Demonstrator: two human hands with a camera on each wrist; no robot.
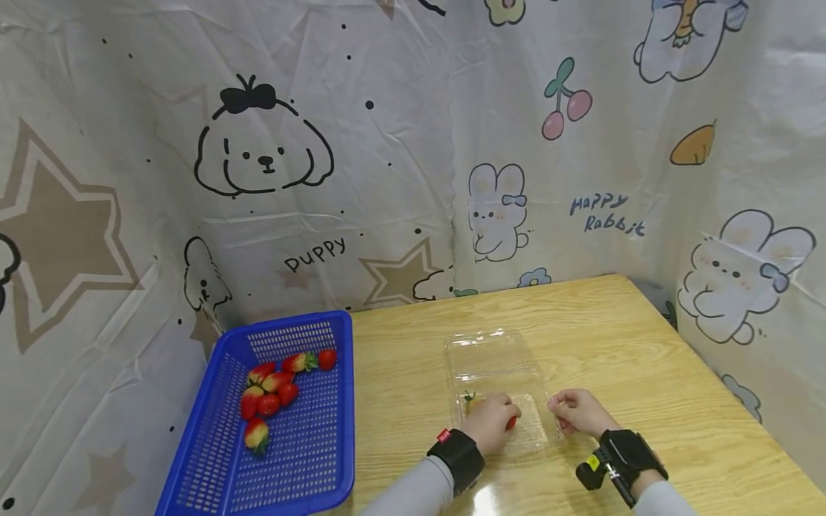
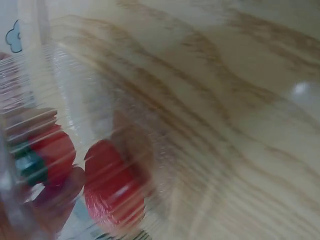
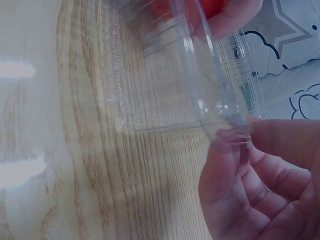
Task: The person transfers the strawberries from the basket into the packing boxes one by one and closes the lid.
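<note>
A clear plastic clamshell box (image 1: 532, 419) lies with its lid (image 1: 487, 355) folded back, away from me. My left hand (image 1: 492, 424) is inside the box's near part, its fingers curled round a red strawberry (image 1: 512, 423). Beside that hand, a second strawberry (image 1: 473, 403) with green leaves shows only in part. Through the plastic, the left wrist view shows a strawberry (image 2: 52, 155) between the fingers and another red one (image 2: 112, 185) close by. At the box's right side, my right hand (image 1: 578, 412) pinches the rim (image 3: 232, 122) between thumb and forefinger.
To the left stands a blue plastic basket (image 1: 346, 430) with several strawberries (image 1: 269, 405) in it. Both rest on a wood-grain table (image 1: 600, 337). A printed cloth (image 1: 400, 143) hangs behind and along the sides.
</note>
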